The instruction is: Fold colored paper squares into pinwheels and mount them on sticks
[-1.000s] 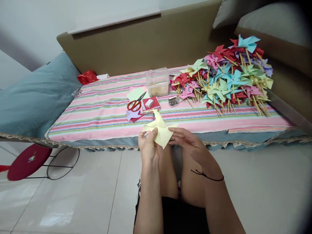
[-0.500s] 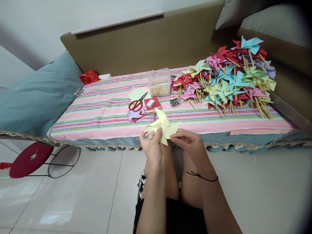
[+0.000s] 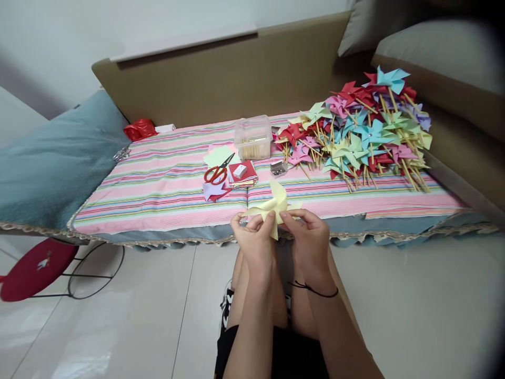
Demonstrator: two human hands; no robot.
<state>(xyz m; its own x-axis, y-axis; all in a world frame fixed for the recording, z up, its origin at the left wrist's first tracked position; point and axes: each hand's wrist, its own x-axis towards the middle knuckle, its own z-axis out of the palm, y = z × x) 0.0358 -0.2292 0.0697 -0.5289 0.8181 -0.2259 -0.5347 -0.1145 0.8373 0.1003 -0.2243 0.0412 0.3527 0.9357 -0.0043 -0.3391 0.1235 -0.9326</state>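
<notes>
Left hand (image 3: 255, 242) and right hand (image 3: 310, 239) pinch yellow paper pinwheel (image 3: 279, 197), thumbs near centre. Detail under thumbs hard to read. Scissors (image 3: 223, 166) lie beyond on striped cloth (image 3: 165, 179)

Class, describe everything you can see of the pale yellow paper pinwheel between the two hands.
The pale yellow paper pinwheel looks thin and matt, folded into curved, pointed blades: one stands up, others reach left and right, and one points down. The left hand and right hand both hold it, thumbs near its centre, partly hiding it. In this view it overlaps the near edge of the pink striped cloth.
</notes>
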